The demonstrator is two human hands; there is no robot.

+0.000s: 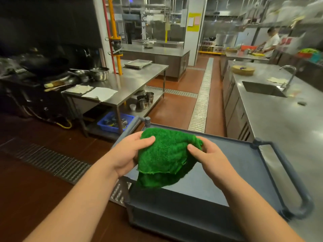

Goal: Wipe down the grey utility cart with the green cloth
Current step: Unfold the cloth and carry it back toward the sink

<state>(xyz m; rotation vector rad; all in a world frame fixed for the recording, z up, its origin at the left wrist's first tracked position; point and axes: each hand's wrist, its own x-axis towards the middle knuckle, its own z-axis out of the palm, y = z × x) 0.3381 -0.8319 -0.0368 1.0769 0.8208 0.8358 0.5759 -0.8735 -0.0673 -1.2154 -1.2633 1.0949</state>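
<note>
Grey utility cart [236, 165], stood on red-brown floor [174, 110] beside a steel counter [283, 123]: flat grey top tray bounded by a raised rim, tubular handle [295, 180] fitted at the right end, lower shelf [174, 222] seen beneath.

A steel table [139, 74] on the left carries a flat tray [138, 63], pots [99, 74] and white cloths [100, 93]; a blue crate [114, 122] sits on its lower shelf. Right, a counter sink [262, 89] with tap [290, 75]. A floor drain [202, 100] runs between.

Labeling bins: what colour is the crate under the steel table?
Blue crate, clearest in the head view.
</note>
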